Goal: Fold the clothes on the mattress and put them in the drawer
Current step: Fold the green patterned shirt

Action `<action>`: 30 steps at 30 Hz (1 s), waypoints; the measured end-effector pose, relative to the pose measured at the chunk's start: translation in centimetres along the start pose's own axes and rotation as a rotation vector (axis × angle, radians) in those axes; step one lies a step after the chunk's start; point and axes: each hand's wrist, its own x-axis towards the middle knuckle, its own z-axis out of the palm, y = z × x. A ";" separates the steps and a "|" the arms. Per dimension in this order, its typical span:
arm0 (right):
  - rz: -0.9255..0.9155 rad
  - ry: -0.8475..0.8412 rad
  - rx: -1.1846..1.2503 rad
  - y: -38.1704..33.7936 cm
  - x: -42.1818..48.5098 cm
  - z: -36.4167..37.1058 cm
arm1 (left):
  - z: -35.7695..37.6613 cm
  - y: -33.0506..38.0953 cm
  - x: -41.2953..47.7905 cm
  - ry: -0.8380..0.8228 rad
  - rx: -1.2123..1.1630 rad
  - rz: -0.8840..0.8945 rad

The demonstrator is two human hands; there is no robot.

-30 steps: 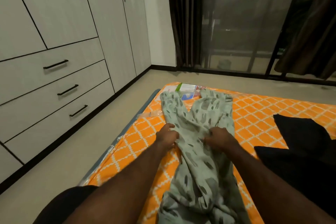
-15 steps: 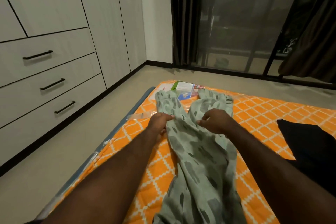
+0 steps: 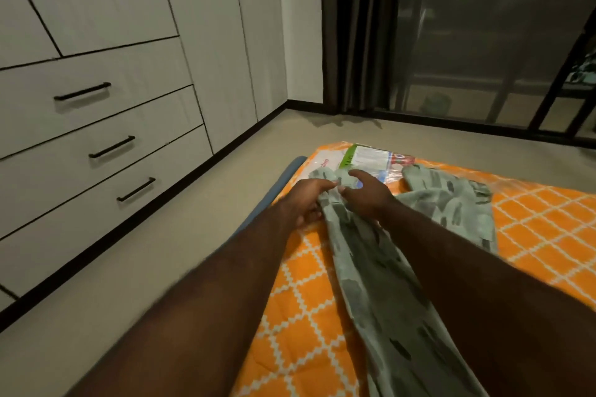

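Observation:
Pale green patterned trousers (image 3: 380,284) lie lengthwise on the orange mattress (image 3: 303,316), their two legs spread apart at the far end. My left hand (image 3: 304,203) grips the left leg near its cuff, fingers curled on the cloth. My right hand (image 3: 367,192) pinches the same leg from the right side, index finger raised. The two hands nearly touch. The other leg (image 3: 451,203) lies flat to the right.
A printed plastic package (image 3: 371,159) lies at the mattress's far corner, just beyond my hands. White wardrobe drawers (image 3: 106,145) with black handles stand shut on the left across bare floor. Dark curtains and a glass door fill the back.
Both hands slid along the left trouser leg, away from me toward its cuff, and came closer together. The camera view turned left; the black garment on the right left the view.

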 end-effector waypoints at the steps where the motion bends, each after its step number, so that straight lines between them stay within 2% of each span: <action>1: 0.021 0.005 0.036 0.1 0.3 0.3 | -0.2 0.1 0.3 0.007 0.013 -0.006; 4: 0.142 -0.075 0.214 0.2 -0.3 0.0 | 0.1 -0.2 0.6 -0.010 0.028 0.040; 6: 0.118 -0.115 0.320 0.1 -1.4 -0.9 | 0.7 -0.6 0.7 -0.021 -0.007 0.144; 9: -0.016 0.005 0.419 -0.4 -3.2 -3.3 | 2.2 0.3 -1.8 0.010 -0.112 0.252; 14: -0.107 0.248 0.455 -0.9 -6.6 -8.8 | 5.8 3.5 -6.4 -0.117 -0.245 0.380; 20: -0.206 0.451 0.336 0.4 -7.9 -15.7 | 11.2 7.0 -9.1 -0.294 -0.318 0.381; 25: -0.197 0.427 0.317 3.0 -7.2 -18.5 | 14.6 7.1 -6.7 -0.345 -0.317 0.426; 30: -0.024 0.295 0.265 8.7 -5.6 -17.2 | 16.4 3.7 -1.2 -0.284 -0.078 0.404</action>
